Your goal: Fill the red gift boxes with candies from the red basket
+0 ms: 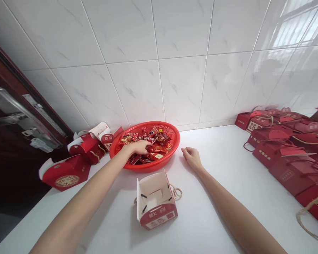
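My left hand reaches into a red plastic basket with mesh sides. Its fingers are bent down and closed on a red wrapped candy; the fingertips are partly hidden. Around them lie more small wrapped candies, mostly red. My right hand rests on the white table just right of the basket, its fingers curled in and nothing visible in them. In front of the basket stands an open-topped red and white paper box, showing bare inside, with a rope handle at its right side.
Several red gift boxes with raised flaps stand at the left, beside a dark door. Rows of closed red gift boxes with cord handles fill the right side. A tiled wall rises behind the table.
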Motion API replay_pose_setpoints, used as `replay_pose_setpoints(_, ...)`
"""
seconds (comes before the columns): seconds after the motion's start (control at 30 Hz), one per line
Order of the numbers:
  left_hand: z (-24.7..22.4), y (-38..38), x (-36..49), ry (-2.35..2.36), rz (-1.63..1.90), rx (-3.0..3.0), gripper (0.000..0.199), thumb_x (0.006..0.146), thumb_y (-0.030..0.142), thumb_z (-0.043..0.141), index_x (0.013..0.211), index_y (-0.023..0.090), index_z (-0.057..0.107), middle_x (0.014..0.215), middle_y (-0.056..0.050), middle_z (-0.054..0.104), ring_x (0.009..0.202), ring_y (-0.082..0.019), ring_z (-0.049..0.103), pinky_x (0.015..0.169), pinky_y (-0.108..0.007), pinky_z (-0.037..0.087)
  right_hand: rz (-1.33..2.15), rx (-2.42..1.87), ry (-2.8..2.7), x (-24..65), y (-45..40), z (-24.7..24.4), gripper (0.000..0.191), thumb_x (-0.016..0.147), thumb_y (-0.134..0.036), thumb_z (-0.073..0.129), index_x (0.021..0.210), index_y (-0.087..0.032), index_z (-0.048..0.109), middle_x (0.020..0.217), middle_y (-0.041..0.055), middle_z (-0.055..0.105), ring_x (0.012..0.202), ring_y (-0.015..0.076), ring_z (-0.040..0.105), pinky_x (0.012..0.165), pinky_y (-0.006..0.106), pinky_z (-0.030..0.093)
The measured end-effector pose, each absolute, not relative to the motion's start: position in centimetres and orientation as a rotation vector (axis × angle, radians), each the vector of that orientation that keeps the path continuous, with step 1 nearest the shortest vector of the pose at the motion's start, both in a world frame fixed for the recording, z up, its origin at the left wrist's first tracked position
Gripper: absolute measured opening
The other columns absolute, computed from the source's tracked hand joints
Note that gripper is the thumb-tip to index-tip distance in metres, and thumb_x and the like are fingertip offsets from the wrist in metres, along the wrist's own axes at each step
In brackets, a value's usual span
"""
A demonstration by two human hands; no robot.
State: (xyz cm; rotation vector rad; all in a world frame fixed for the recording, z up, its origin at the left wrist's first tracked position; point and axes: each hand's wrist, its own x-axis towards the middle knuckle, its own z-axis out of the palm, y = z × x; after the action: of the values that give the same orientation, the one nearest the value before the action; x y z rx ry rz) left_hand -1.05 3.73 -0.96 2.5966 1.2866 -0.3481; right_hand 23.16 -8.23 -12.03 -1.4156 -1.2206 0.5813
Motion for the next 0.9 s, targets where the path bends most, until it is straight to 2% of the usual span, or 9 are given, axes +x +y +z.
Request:
replay_pose_setpoints(0.1, -1.1, 3.2, -1.1, 1.279, -0.378, 2.613, 0.081, 0.057, 0.008, 0.06, 0.137, 0.016, 0.059, 0.149, -0.015, 0.053, 0.134, -0.03, 0.053, 0.106, -0.03, 0.043, 0.592, -1.413, -1.232, 23.2, -8.2, -12.1, 0.044, 0.081, -0.052, 0.048, 0.05, -0.024, 0.036, 0.045, -0.0033, 0.043, 0.048, 0.0121, 0.039, 0.052, 0.027, 0.031)
replay_pose_setpoints(0.2, -1.2, 3.1, -0.7, 1.286, -0.379, 2.632, 0.074, 0.056, 0.01, 0.06, 0.129, 0.017, 0.064, 0.143, -0.016, 0.058, 0.13, -0.033, 0.055, 0.103, -0.034, 0.045, 0.594, -1.411, -1.244, 23.2, -8.3, -12.1, 0.045, 0.081, -0.054, 0.049, 0.05, -0.024, 0.036, 0.046, -0.0032, 0.044, 0.048, 0.0121, 0.04, 0.052, 0.027, 0.031)
replay_pose_setpoints(0.27, -1.3, 3.3, -0.4, 1.306, -0.363, 2.632, 0.058, 0.055, 0.011, 0.06, 0.111, 0.016, 0.072, 0.127, -0.017, 0.068, 0.117, -0.035, 0.062, 0.094, -0.035, 0.048, 0.59, -1.413, -1.252, 23.2, -8.4, -11.9, 0.045, 0.081, -0.054, 0.048, 0.05, -0.024, 0.036, 0.045, -0.0031, 0.044, 0.047, 0.0122, 0.04, 0.052, 0.027, 0.031)
replay_pose_setpoints(0.33, -1.5, 3.4, -0.3, 1.318, -0.345, 2.612, 0.035, 0.053, 0.013, 0.062, 0.085, 0.017, 0.075, 0.099, -0.015, 0.076, 0.094, -0.033, 0.068, 0.08, -0.034, 0.05, 0.583, -1.414, -1.263, 23.2, -8.5, -11.8, 0.044, 0.081, -0.053, 0.047, 0.05, -0.024, 0.036, 0.044, -0.0029, 0.044, 0.047, 0.0124, 0.04, 0.051, 0.027, 0.031)
replay_pose_setpoints(0.43, -1.7, 3.6, -0.6, 1.313, -0.294, 2.55, 0.006, 0.051, 0.017, 0.066, 0.056, 0.02, 0.064, 0.061, -0.004, 0.067, 0.062, -0.023, 0.061, 0.06, -0.03, 0.044, 0.573, -1.417, -1.281, 23.2, -8.6, -11.6, 0.043, 0.08, -0.053, 0.046, 0.05, -0.024, 0.037, 0.044, -0.0025, 0.044, 0.047, 0.0128, 0.041, 0.051, 0.027, 0.031)
replay_pose_setpoints(0.5, -1.6, 3.6, -1.0, 1.296, -0.226, 2.504, 0.009, 0.05, 0.019, 0.068, 0.05, 0.021, 0.059, 0.051, 0.001, 0.06, 0.053, -0.018, 0.054, 0.055, -0.028, 0.038, 0.571, -1.417, -1.291, 23.3, -8.6, -11.6, 0.043, 0.08, -0.053, 0.046, 0.05, -0.024, 0.037, 0.044, -0.0024, 0.045, 0.047, 0.0129, 0.041, 0.051, 0.027, 0.031)
replay_pose_setpoints(0.63, -1.2, 3.8, -1.8, 1.27, 0.03, 2.434, 0.007, 0.057, 0.027, 0.069, 0.056, 0.021, 0.066, 0.053, 0.002, 0.061, 0.056, -0.016, 0.054, 0.057, -0.026, 0.038, 0.576, -1.421, -1.311, 23.3, -8.7, -11.8, 0.043, 0.081, -0.053, 0.046, 0.051, -0.024, 0.035, 0.043, -0.0025, 0.045, 0.046, 0.0131, 0.042, 0.05, 0.027, 0.032)
replay_pose_setpoints(0.8, -0.8, 4.2, -2.3, 1.204, 0.338, 2.335, 0.022, 0.067, 0.04, 0.068, 0.069, 0.019, 0.074, 0.07, -0.001, 0.071, 0.072, -0.019, 0.061, 0.069, -0.027, 0.043, 0.56, -1.445, -1.345, 23.3, -8.4, -12.2, 0.041, 0.082, -0.049, 0.044, 0.051, -0.024, 0.034, 0.043, -0.0027, 0.044, 0.046, 0.013, 0.04, 0.051, 0.028, 0.031)
replay_pose_setpoints(0.9, -0.8, 4.3, -2.4, 1.156, 0.458, 2.264, 0.033, 0.07, 0.05, 0.066, 0.073, 0.018, 0.074, 0.074, -0.002, 0.071, 0.075, -0.02, 0.062, 0.07, -0.028, 0.044, 0.536, -1.467, -1.37, 23.3, -8.1, -12.4, 0.04, 0.081, -0.047, 0.045, 0.051, -0.025, 0.032, 0.043, -0.0033, 0.041, 0.049, 0.013, 0.038, 0.052, 0.028, 0.029)
